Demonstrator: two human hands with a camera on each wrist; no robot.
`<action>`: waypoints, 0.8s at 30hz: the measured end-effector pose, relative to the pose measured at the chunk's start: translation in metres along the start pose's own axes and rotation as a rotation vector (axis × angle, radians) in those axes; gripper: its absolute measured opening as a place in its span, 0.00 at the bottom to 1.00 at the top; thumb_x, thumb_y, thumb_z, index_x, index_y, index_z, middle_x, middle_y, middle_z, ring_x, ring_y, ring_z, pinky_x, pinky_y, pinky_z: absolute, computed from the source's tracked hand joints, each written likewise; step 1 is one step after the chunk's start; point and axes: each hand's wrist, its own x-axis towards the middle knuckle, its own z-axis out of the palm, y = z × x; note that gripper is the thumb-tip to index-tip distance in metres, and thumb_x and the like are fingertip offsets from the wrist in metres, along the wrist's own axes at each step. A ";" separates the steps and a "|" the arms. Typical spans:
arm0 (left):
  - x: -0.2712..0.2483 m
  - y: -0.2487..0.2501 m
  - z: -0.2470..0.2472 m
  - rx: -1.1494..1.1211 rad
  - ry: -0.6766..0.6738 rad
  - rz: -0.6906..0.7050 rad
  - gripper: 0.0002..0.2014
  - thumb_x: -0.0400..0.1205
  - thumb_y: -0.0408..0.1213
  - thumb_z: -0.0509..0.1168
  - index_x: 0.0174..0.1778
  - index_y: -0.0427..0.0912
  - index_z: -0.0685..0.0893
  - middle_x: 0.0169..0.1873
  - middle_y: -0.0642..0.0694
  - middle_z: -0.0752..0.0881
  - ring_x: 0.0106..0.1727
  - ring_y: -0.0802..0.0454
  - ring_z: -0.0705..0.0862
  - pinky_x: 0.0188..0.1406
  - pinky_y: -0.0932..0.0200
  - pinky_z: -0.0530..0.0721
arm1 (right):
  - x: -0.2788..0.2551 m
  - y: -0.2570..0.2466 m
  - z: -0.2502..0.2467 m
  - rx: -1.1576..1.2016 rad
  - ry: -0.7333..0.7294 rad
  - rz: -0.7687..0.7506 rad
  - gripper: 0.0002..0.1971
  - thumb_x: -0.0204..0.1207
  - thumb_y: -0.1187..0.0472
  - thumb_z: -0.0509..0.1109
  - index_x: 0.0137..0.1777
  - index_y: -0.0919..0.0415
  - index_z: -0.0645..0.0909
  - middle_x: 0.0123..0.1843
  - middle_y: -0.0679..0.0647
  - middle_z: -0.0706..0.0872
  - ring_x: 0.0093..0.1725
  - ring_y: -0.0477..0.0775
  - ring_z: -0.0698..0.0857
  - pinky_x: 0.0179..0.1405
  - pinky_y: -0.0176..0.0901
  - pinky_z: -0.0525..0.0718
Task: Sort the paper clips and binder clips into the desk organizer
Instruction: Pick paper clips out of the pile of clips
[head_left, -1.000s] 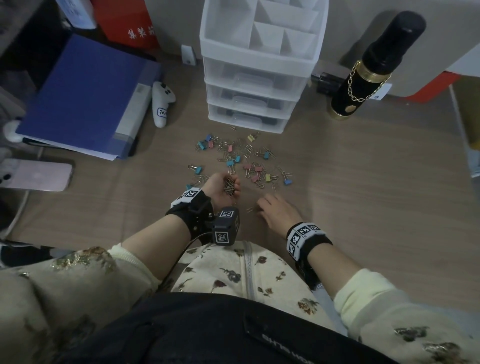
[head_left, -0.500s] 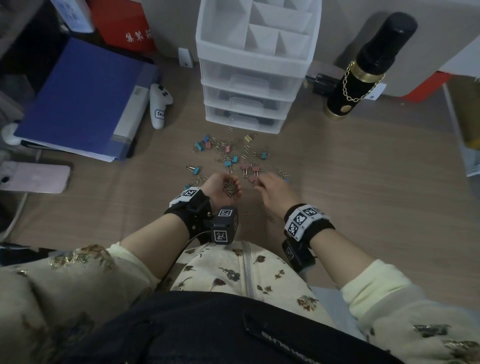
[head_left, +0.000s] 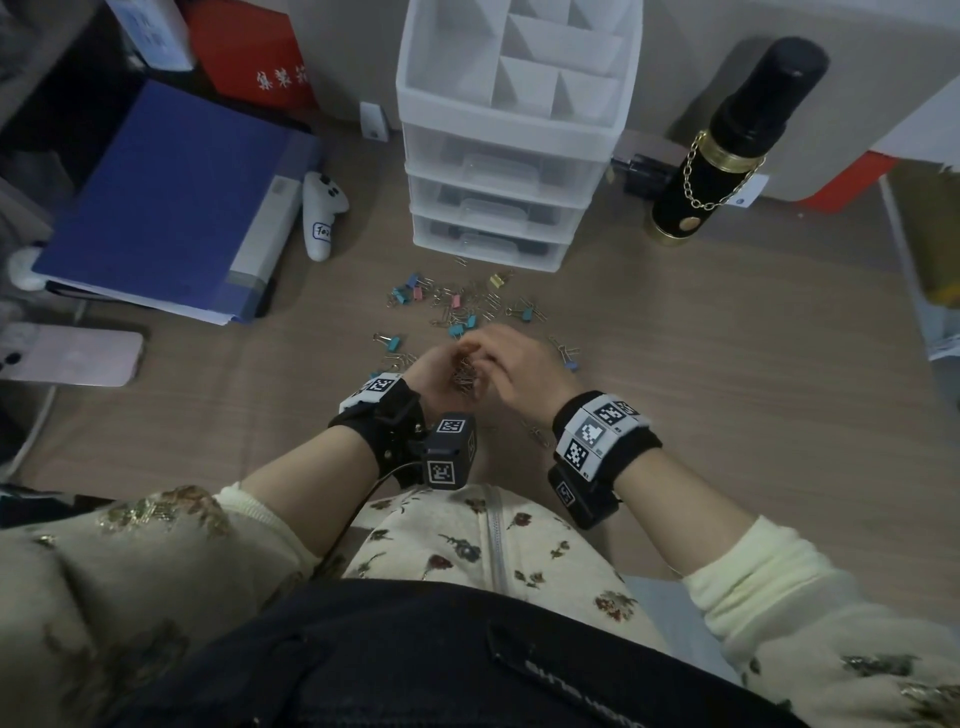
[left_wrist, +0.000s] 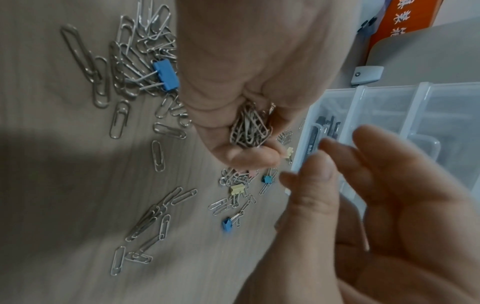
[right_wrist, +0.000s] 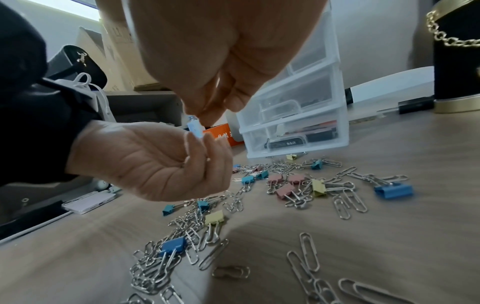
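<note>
The bundle of paper clips (left_wrist: 249, 131) sits in my left hand (head_left: 439, 371), fingers curled up around it like a cup, held just above the desk (head_left: 701, 374). My right hand (head_left: 519, 364) is right against it, fingertips (right_wrist: 207, 109) bunched together over the left palm. I take it they are feeding in another clip, but the pinch is blurred in every view and I cannot tell whether anything is still between them.

The loose paper clips (right_wrist: 348, 202) and the coloured binder clips (right_wrist: 393, 191) lie mixed and scattered on the desk between my hands and the desk organizer (head_left: 511, 135), with a further patch of silver clips nearer to me. The organizer stands at the back with its drawers closed and its top compartments open; no clips show in those, so by my reckoning the sorting has barely begun.

To do this step well, I want to keep the left hand cupped and level so the bundle does not spill, and let go only once my right fingertips are well inside the cup. The clips hook into each other, so I should pick single ones and shake off any binder clip that trails along.

Off to the left lie a blue folder (head_left: 171, 202) and a phone (head_left: 72, 356); a black bottle (head_left: 727, 150) stands to the right.
</note>
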 end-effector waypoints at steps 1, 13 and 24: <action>0.001 0.000 0.001 -0.028 -0.001 -0.031 0.16 0.87 0.39 0.52 0.35 0.40 0.75 0.19 0.49 0.79 0.16 0.57 0.78 0.15 0.70 0.76 | -0.001 0.003 0.000 0.007 0.018 0.006 0.13 0.79 0.67 0.63 0.62 0.62 0.79 0.58 0.57 0.83 0.53 0.57 0.83 0.52 0.46 0.82; -0.001 0.003 -0.004 -0.042 0.042 -0.069 0.18 0.85 0.39 0.52 0.27 0.45 0.68 0.16 0.52 0.69 0.12 0.58 0.65 0.09 0.68 0.59 | -0.052 0.059 0.018 -0.205 -0.342 0.454 0.25 0.75 0.45 0.69 0.67 0.58 0.72 0.65 0.55 0.74 0.61 0.56 0.78 0.59 0.54 0.81; 0.000 -0.001 0.005 0.006 0.041 -0.101 0.19 0.86 0.40 0.49 0.28 0.43 0.67 0.16 0.50 0.70 0.12 0.57 0.66 0.10 0.71 0.61 | -0.077 0.047 0.033 -0.444 -0.517 0.301 0.19 0.82 0.54 0.60 0.70 0.60 0.68 0.67 0.57 0.72 0.64 0.59 0.72 0.59 0.55 0.77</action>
